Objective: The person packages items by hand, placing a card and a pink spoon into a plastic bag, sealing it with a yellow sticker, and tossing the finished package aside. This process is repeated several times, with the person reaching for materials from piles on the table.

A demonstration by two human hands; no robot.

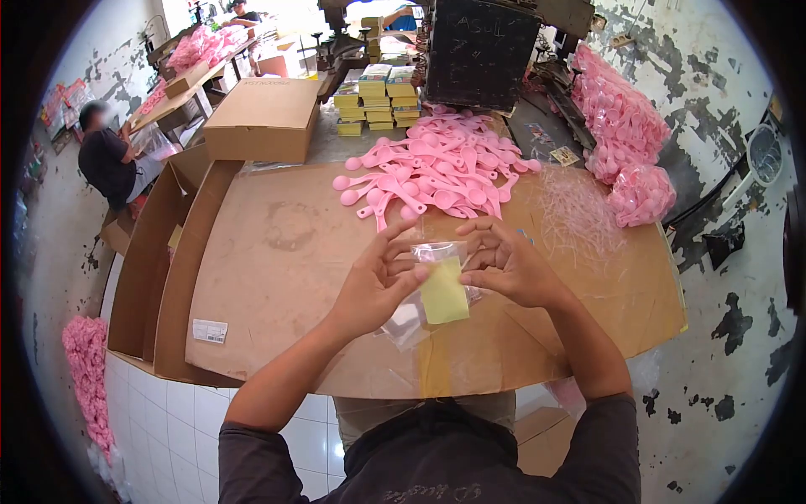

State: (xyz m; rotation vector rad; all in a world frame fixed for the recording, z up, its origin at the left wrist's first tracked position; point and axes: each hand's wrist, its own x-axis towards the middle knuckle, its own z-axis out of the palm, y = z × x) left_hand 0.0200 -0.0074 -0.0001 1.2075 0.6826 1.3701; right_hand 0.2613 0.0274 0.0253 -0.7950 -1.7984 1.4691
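A small clear plastic bag (438,249) with a yellow paper slip (445,294) in it is held up between my hands, over the near part of the cardboard-covered table. My left hand (379,275) is closed on the bag's left edge, thumb against the plastic. On the other side, my right hand (508,267) pinches the right edge between thumb and curled fingers. More clear bags (406,321) lie below and to the left of the slip. Just beyond my fingertips is a heap of pink plastic scoops (437,168).
Stacks of small yellow-edged cards (388,88) stand behind the scoops, beside a black box (478,59). A closed carton (262,118) sits at the back left. Bagged pink scoops (625,118) and plastic strips (579,214) lie right. A person (109,160) sits far left.
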